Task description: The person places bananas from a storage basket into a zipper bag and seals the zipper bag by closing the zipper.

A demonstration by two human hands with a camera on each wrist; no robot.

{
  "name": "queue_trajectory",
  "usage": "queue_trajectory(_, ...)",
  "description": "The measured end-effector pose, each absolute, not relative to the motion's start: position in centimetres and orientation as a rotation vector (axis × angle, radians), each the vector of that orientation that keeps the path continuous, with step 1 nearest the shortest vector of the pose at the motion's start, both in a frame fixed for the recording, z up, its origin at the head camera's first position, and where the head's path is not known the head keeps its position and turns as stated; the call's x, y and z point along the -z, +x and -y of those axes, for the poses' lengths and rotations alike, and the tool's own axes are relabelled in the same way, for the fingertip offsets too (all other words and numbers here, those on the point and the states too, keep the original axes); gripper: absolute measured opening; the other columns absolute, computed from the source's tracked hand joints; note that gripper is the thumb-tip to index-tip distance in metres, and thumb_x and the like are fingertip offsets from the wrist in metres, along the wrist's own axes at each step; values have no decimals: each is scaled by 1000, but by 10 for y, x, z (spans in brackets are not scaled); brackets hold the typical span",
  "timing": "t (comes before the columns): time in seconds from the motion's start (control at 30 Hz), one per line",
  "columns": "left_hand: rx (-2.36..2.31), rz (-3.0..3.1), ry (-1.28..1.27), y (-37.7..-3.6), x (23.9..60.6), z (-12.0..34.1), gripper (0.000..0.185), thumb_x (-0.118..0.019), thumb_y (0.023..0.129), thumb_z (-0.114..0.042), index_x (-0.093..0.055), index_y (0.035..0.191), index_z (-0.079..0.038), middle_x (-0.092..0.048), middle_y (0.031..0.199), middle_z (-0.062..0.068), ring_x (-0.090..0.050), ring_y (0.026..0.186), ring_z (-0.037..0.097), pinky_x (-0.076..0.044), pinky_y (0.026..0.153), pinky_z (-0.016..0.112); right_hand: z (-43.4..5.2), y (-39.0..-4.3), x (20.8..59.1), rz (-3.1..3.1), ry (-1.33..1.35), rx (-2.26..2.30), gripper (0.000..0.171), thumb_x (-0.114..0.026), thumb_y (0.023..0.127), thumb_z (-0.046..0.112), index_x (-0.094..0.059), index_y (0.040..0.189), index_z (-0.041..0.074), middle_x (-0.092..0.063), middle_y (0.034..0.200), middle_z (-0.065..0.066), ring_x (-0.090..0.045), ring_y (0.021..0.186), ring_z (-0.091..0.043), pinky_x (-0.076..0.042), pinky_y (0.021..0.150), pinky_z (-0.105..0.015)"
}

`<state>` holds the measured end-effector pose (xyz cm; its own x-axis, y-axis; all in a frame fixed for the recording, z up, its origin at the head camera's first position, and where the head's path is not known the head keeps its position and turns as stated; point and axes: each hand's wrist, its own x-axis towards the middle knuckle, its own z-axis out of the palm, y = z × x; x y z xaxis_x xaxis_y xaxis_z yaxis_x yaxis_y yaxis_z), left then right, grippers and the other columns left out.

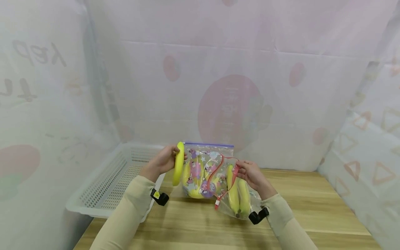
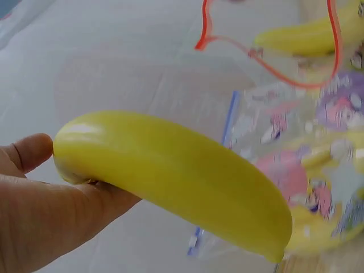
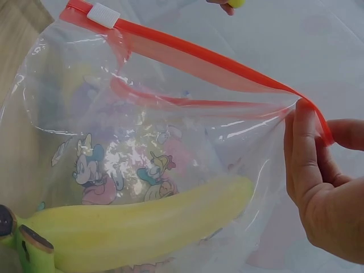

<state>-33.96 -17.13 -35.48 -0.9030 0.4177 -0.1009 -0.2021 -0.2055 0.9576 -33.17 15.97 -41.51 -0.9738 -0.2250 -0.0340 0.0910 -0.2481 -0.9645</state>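
In the head view my left hand [image 1: 165, 159] holds a loose yellow banana [image 1: 178, 166], upright beside the bags. The left wrist view shows the thumb [image 2: 35, 151] at one end of this banana [image 2: 170, 165]. My right hand [image 1: 252, 176] pinches the red rim of a clear zip bag [image 3: 51, 108] between thumb and fingers. The mouth of that bag gapes, with its white slider [image 3: 103, 16] at the far end of the rim. Inside lie bananas [image 1: 245, 198], their dark stem ends at the bottom.
A second printed zip bag [image 1: 208, 147] with a purple-blue top edge stands behind, holding yellow fruit. To the left is a white perforated basket [image 1: 93, 208]. Everything sits on a wooden table [image 1: 300, 208] enclosed by printed white sheets [image 1: 140, 86].
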Motion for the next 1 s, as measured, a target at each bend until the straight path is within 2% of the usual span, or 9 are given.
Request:
queue_trajectory(0.2,-2219,-1617,296,-332,360,142,59,-31,92,-8,-5,144,1,-42,112,17,-49,96,23,-41,91,39,-159,-330,413,-1798,-167,2316,14,-48,99,10,-57,91,2,-60,82,-6,-62,71,-13,-55,67,-26)
queue_trajectory(0.3,-2279,-1561,321,-329,365,129,58,-31,94,-6,-3,144,-3,-42,112,16,-51,96,22,-41,92,39,-158,-330,412,-1805,-190,2295,14,-49,99,12,-57,93,2,-60,81,-6,-62,71,-13,-55,68,-28)
queue_trajectory(0.6,-2570,-1369,258,-328,391,95,31,-37,96,-4,-23,123,-11,-48,108,13,-54,93,22,-43,80,35,-165,-329,409,-1875,-150,2227,18,-47,100,15,-56,94,0,-57,79,-6,-61,67,-14,-56,65,-29)
queue_trajectory(0.77,-2732,-1264,189,-326,398,75,36,-40,95,-2,-20,123,-10,-41,113,15,-51,95,24,-43,81,35,-169,-327,410,-1870,-175,2226,21,-43,101,13,-52,97,-5,-57,78,-6,-61,67,-14,-56,65,-29)
queue_trajectory(1.0,-2881,-1168,112,-320,413,51,38,-44,96,0,-14,116,-10,-38,113,17,-52,94,24,-42,87,43,-171,-327,414,-1841,-210,2257,20,-43,101,12,-55,87,3,-57,78,-5,-61,67,-13,-56,65,-29)
